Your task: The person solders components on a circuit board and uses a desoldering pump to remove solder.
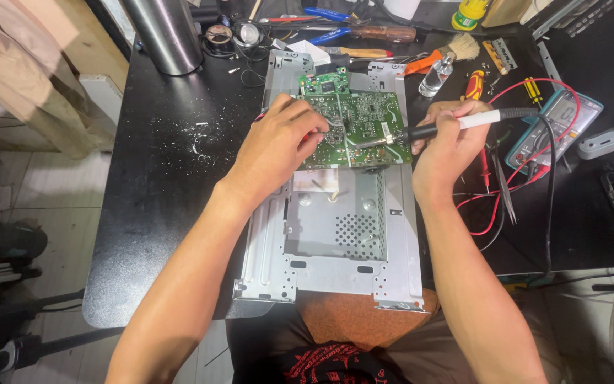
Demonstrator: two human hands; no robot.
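Observation:
A green circuit board (364, 121) lies on a grey metal chassis plate (335, 235) on the black table. My right hand (449, 146) grips a soldering iron (456, 124) with a white and black handle; its tip touches the board near the middle. My left hand (278, 142) rests on the board's left part with fingers curled over something thin and red, mostly hidden. A smaller green board (325, 82) sits just beyond.
A multimeter (559, 121) with red and black leads lies at right. Behind the board are a brush (456, 50), a small clear bottle (436, 75), screwdrivers, pliers and a metal cylinder (165, 32). White specks litter the table's left part (172, 135).

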